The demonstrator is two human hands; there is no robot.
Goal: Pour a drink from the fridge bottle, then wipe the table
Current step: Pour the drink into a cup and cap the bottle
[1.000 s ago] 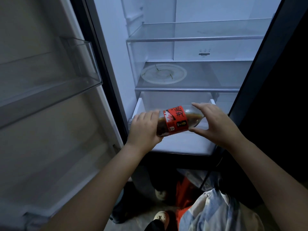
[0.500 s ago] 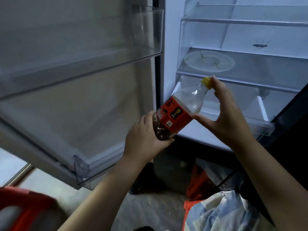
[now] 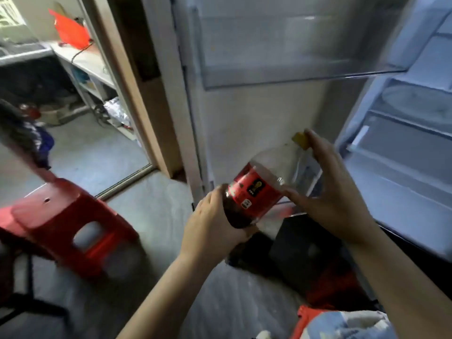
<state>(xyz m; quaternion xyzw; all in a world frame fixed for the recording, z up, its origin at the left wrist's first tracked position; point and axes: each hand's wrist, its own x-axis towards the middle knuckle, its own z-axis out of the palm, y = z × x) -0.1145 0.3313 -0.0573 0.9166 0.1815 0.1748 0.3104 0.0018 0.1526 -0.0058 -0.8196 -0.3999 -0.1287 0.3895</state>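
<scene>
left hand [image 3: 215, 221] grips base of tilted bottle [image 3: 254, 192] | right hand [image 3: 335, 189] holds its upper part, fingertip on yellow cap [image 3: 300, 140] | open fridge [image 3: 403, 143] behind

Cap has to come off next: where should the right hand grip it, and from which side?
Probably the side wall of the yellow cap, from the upper right: the bottle tilts cap-up that way, the left hand grips its base, and fingers of the right hand reach the cap.
</scene>
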